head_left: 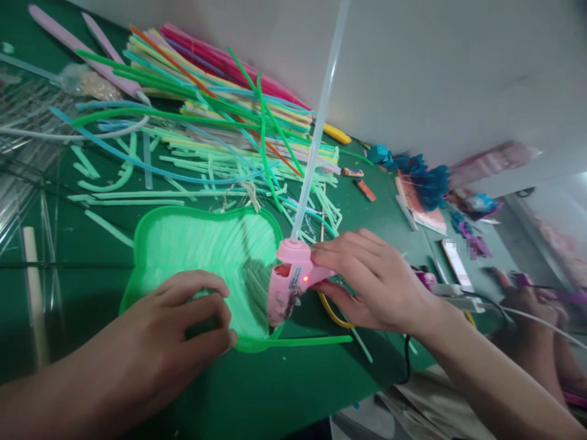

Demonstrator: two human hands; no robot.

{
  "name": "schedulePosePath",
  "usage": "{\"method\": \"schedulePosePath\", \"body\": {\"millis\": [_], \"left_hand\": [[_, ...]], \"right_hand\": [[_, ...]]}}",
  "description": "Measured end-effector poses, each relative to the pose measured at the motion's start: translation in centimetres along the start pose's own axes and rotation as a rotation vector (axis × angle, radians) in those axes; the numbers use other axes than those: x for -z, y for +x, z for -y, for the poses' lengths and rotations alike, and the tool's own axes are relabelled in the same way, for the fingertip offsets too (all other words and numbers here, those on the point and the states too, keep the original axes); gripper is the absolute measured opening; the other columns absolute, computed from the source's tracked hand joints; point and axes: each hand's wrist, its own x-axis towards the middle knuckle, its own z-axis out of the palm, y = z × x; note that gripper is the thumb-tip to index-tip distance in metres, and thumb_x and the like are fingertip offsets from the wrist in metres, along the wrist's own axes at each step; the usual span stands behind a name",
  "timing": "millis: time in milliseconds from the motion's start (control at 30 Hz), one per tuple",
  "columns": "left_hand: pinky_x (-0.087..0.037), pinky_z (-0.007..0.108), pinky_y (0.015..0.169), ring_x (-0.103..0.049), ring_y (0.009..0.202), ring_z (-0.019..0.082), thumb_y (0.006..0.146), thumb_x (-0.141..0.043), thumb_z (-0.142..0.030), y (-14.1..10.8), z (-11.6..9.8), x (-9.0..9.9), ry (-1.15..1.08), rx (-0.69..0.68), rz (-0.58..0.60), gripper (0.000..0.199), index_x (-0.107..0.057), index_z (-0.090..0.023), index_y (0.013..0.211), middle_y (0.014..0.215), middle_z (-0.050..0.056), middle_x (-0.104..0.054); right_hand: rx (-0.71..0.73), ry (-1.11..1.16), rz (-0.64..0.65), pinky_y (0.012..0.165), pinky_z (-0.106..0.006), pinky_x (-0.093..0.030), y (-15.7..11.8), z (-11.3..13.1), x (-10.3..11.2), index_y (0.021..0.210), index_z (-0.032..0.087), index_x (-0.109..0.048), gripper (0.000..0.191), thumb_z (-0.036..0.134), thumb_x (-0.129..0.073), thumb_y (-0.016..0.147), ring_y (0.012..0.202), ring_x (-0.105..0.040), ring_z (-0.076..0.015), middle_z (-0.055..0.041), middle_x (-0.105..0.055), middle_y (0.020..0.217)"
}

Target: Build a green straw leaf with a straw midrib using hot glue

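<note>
My right hand (367,281) is wrapped round the handle of a pink glue gun (287,284), whose red light is lit. A long translucent glue stick (316,134) rises from its back end, and its nozzle points down at the lower right rim of a green shape. That shape (202,238) lies flat, pale green inside with a bright green border. My left hand (183,330) is at its lower left edge, fingers curled, with thumb and fingertips close together; what they hold, if anything, is hidden. A green strip (312,341) extends right from the shape's bottom edge.
Bundles of coloured pipe cleaners (220,91) and cut green pieces (211,159) lie behind the shape. Clear plastic wrapping (22,177) is at the left. Blue flowers (424,180), an orange lighter (365,189) and a phone (456,263) lie rightward. Another person's hands (534,311) are at the far right.
</note>
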Motion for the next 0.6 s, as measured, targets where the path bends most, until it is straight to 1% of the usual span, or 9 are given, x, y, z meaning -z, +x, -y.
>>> {"method": "schedulePosePath", "body": {"millis": [133, 267, 400, 600], "left_hand": [[-0.045, 0.036, 0.097, -0.052, 0.116, 0.022, 0.089, -0.055, -0.01, 0.08, -0.14, 0.04, -0.006, 0.049, -0.013, 0.019, -0.066, -0.025, 0.094, 0.094, 0.0, -0.064], [-0.047, 0.035, 0.096, -0.053, 0.116, 0.022, 0.089, -0.055, -0.012, 0.23, -0.04, 0.25, 0.014, 0.008, 0.013, 0.02, -0.066, -0.026, 0.098, 0.095, 0.0, -0.065], [-0.048, 0.034, 0.093, -0.054, 0.116, 0.023, 0.089, -0.055, -0.012, 0.29, 0.09, 0.18, 0.032, 0.005, 0.008, 0.02, -0.066, -0.026, 0.098, 0.094, 0.0, -0.065], [-0.048, 0.035, 0.093, -0.053, 0.117, 0.023, 0.089, -0.053, -0.01, 0.05, 0.01, 0.06, 0.014, 0.013, 0.006, 0.023, -0.066, -0.026, 0.099, 0.095, 0.001, -0.064]], "right_hand": [[0.004, -0.004, 0.007, 0.062, -0.036, -0.043, 0.05, 0.1, 0.01, 0.106, 0.011, -0.056, 0.018, 0.016, -0.061, 0.09, 0.082, -0.065, -0.0244, -0.0133, -0.072, 0.101], [0.004, -0.019, 0.021, 0.062, -0.035, -0.044, 0.06, 0.13, 0.23, 0.106, 0.012, -0.057, 0.015, 0.017, -0.058, 0.092, 0.082, -0.064, -0.0237, -0.013, -0.072, 0.1], [0.004, -0.027, 0.03, 0.063, -0.035, -0.043, -0.02, 0.06, 0.39, 0.106, 0.012, -0.057, 0.015, 0.017, -0.059, 0.091, 0.082, -0.064, -0.0236, -0.0128, -0.072, 0.099], [0.001, -0.042, 0.026, 0.062, -0.035, -0.043, -0.07, -0.05, 0.54, 0.104, 0.01, -0.06, 0.015, 0.015, -0.061, 0.09, 0.081, -0.064, -0.0239, -0.0137, -0.072, 0.098]]}}
